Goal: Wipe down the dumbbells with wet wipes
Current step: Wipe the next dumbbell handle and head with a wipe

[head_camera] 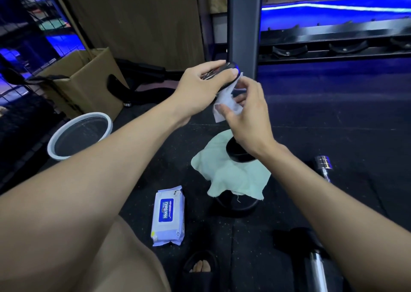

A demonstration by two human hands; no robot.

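Observation:
A black dumbbell stands upright on a pale green cloth. Its lower head rests on the cloth. My left hand grips its upper head from above. My right hand pinches a white wet wipe wrapped around the handle just under that head; the handle itself is hidden. A pack of wet wipes lies flat on the dark floor in front of me, left of the cloth.
A white-rimmed bin stands at the left beside a cardboard box. Chrome dumbbells lie at the right and lower right. A black plate pokes out under the cloth. A rack post rises behind.

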